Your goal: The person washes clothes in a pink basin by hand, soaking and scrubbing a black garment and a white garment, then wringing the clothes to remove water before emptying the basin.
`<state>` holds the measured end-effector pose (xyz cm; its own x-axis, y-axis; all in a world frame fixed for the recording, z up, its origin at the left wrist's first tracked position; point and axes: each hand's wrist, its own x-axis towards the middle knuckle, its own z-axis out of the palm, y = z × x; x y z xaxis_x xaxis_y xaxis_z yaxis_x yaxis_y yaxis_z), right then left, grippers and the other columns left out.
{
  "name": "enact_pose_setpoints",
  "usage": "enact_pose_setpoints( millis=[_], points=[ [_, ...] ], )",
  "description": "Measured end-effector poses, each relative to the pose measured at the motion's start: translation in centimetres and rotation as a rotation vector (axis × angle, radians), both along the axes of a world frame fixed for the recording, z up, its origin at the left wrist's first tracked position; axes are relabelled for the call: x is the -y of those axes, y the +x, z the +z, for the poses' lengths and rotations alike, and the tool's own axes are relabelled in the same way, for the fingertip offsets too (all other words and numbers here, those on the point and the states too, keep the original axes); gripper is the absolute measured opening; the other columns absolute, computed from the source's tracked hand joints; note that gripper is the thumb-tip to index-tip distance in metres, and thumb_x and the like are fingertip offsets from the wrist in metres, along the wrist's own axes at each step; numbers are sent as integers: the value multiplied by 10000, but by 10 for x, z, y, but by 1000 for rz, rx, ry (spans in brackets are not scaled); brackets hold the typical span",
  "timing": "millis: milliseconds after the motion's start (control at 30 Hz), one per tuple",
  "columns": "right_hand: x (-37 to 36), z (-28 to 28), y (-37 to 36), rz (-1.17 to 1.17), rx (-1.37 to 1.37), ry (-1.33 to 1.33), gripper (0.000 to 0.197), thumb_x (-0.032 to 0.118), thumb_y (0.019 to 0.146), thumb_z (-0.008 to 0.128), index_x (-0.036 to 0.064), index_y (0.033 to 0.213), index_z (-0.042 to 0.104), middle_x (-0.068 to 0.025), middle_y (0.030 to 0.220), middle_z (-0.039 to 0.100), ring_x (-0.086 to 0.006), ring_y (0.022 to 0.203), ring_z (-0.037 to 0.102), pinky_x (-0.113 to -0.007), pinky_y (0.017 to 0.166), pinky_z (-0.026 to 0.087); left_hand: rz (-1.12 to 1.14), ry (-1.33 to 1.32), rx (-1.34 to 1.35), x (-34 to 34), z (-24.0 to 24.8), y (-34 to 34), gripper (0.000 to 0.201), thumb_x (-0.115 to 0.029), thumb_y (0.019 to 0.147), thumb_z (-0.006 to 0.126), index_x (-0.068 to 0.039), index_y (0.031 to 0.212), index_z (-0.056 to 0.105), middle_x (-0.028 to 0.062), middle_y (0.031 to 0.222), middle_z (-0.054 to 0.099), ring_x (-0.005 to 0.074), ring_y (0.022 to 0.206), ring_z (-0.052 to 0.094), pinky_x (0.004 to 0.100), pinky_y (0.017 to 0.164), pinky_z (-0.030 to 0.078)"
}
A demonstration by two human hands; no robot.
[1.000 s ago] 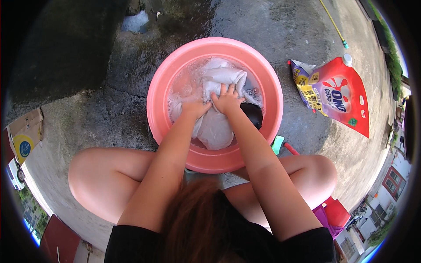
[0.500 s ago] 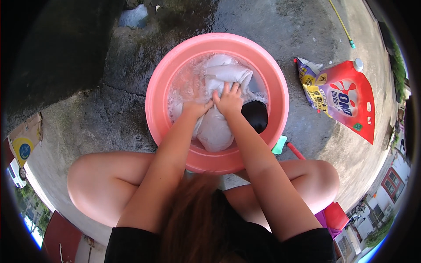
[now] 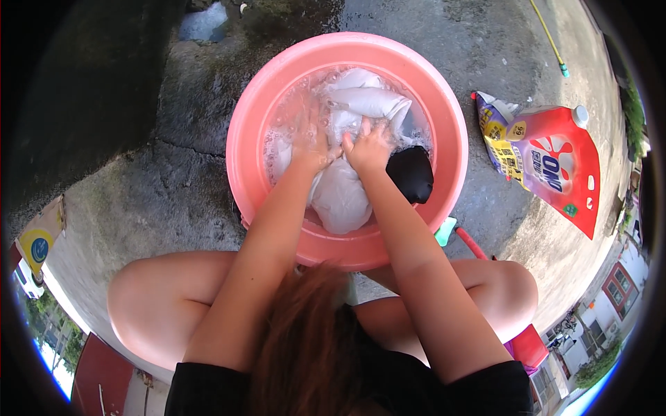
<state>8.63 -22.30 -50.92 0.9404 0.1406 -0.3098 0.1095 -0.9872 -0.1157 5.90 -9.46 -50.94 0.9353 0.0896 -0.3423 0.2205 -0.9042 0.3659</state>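
Observation:
A round pink basin [image 3: 241,142] stands between my bent legs, holding sudsy water and wet white cloth [image 3: 371,102]. Part of the cloth bulges up as a pale rounded lump [image 3: 341,201] below my hands. My left hand [image 3: 313,151] reaches into the suds at the cloth's left side, its fingers stretched out and partly under foam. With fingers apart, my right hand [image 3: 369,147] presses on the white cloth; its thumb is close to my left thumb. A smooth black item [image 3: 409,175] lies in the water just right of my right wrist; its kind is unclear.
A red and purple detergent pouch [image 3: 558,163] with a white cap lies right of the basin. Near the basin's lower right are a light green object [image 3: 445,231] and a red stick [image 3: 470,243]. A yellow hose [image 3: 548,33] runs over the concrete at upper right.
My left hand's fingers have moved from bent down in the water to stretched forward in the suds. My right hand has shifted slightly on the cloth. The view has shifted a little.

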Motion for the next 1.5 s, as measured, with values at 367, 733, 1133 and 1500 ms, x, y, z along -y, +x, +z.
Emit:
enact_pose_setpoints(
  millis=[367, 733, 1133, 1500],
  points=[
    [-8, 42, 28, -37, -380, -21, 664, 476, 773, 474, 73, 1294, 387, -274, 1352, 260, -429, 1226, 309, -545, 949, 295, -31, -40, 307, -10, 8, -4, 815, -379, 656, 619, -34, 1329, 316, 179, 1425, 162, 342, 1283, 233, 491, 1036, 190],
    [-26, 54, 69, 526, 352, 555, 412, 295, 712, 562, 92, 1070, 565, -129, 1178, 490, -304, 1163, 390, -496, 992, 240, 589, 147, 248, 20, 30, -44, 541, -332, 815, 471, -104, 1296, 375, 190, 1350, 313, 376, 1239, 271, 513, 958, 259],
    [-4, -5, 57, 403, 216, 359, 591, 376, 705, 544, 134, 1238, 461, -158, 1328, 348, -347, 1270, 254, -575, 1016, 114, 413, 71, 209, 21, -13, -34, 553, -344, 835, 466, -195, 1349, 329, 147, 1400, 249, 420, 1285, 161, 579, 1007, 141],
    [-13, -18, 70, 415, 110, 307, 561, 406, 748, 512, 46, 1176, 484, -201, 1256, 408, -383, 1203, 319, -576, 1012, 123, 282, 380, -50, 17, 14, -18, 505, -345, 854, 417, -115, 1302, 384, 133, 1342, 341, 339, 1252, 274, 551, 989, 220]
  ],
)
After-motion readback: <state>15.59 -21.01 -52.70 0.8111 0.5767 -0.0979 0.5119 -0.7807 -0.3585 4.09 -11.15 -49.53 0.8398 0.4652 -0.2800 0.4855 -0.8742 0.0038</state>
